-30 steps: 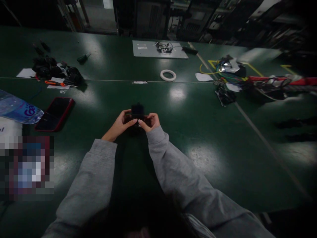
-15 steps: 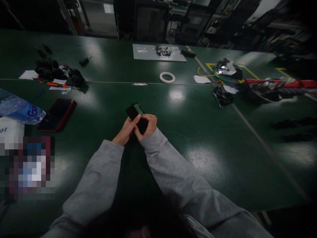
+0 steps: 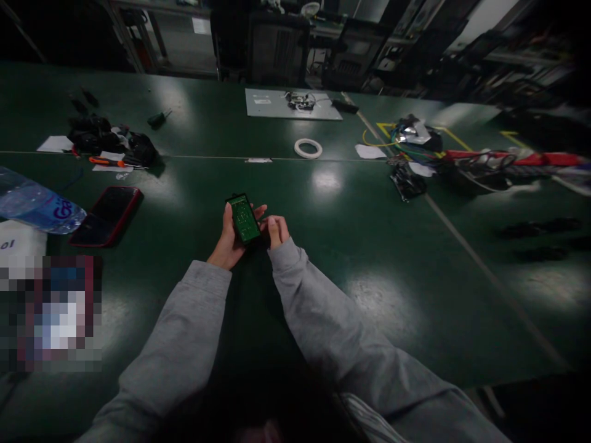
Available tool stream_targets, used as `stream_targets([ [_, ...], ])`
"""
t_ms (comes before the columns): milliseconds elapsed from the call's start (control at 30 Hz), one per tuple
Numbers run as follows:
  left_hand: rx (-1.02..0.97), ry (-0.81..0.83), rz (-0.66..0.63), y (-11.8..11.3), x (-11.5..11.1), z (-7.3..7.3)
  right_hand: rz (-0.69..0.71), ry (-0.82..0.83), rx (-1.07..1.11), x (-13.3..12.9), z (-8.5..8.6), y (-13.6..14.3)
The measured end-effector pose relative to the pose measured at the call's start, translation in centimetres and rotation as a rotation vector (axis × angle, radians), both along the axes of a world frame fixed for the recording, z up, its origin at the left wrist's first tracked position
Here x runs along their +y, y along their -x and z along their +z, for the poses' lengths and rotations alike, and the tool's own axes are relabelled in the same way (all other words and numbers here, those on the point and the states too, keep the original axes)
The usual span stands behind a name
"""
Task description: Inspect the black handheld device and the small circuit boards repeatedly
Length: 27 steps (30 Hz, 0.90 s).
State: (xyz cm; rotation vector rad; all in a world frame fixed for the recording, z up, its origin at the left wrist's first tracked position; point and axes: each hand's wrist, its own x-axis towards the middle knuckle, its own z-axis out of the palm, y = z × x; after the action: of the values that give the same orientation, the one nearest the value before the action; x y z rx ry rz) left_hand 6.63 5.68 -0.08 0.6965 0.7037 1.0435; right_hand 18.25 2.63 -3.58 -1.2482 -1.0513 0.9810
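Note:
In my left hand (image 3: 227, 243) lies a green circuit board (image 3: 245, 218) set in a black casing, its face turned up towards me. The thumb is along its left edge, and the fingertips show beyond its right side. Just to the right, my right hand (image 3: 278, 230) is closed with its fingers curled inward. Something dark seems to be at its fingertips, near the casing's right edge, but I cannot make out what it is. Both hands are above the green table (image 3: 332, 295).
To the left are a red-edged phone (image 3: 107, 215), a water bottle (image 3: 39, 200) and an orange-handled screwdriver (image 3: 108, 162). A white ring (image 3: 308, 148) and a grey board (image 3: 265, 103) are farther back. Bundled wires (image 3: 415, 135) lie at the right.
The dark cover over part of the circuit board has come away, and the green face shows fully. My right hand has moved off the casing to the right; my left hand keeps hold.

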Motion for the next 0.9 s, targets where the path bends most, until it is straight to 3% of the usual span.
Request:
stream_targets([
  [100, -0.032, -0.027, 0.001, -0.1, -0.2, 0.2, 0.143, 0.068, 0.199, 0.3, -0.5, 0.6],
  [233, 0.024, -0.084, -0.008, 0.0, -0.2, 0.2, 0.456, 0.265, 0.522, 0.3, -0.8, 1.5],
  [300, 0.05, -0.093, -0.016, 0.2, -0.1, 0.1, 0.514, 0.294, 0.572, 0.1, -0.7, 1.8],
  [400, 0.076, -0.024, 0.01, 0.4, 0.3, -0.1, 0.303, 0.195, 0.475, -0.5, -0.1, 1.7],
  [567, 0.032, 0.066, 0.05, 0.2, 0.6, -0.7, -0.019, 0.001, -0.119, -1.7, 0.9, 0.5],
  [767, -0.01, 0.132, 0.059, -0.2, 0.2, -1.1, -0.142, -0.317, -0.486, -1.8, 0.6, 1.6],
  [900, -0.012, 0.192, -0.007, 0.5, 0.2, -1.1, -0.275, -0.474, -0.754, -2.7, 1.6, 2.6],
])
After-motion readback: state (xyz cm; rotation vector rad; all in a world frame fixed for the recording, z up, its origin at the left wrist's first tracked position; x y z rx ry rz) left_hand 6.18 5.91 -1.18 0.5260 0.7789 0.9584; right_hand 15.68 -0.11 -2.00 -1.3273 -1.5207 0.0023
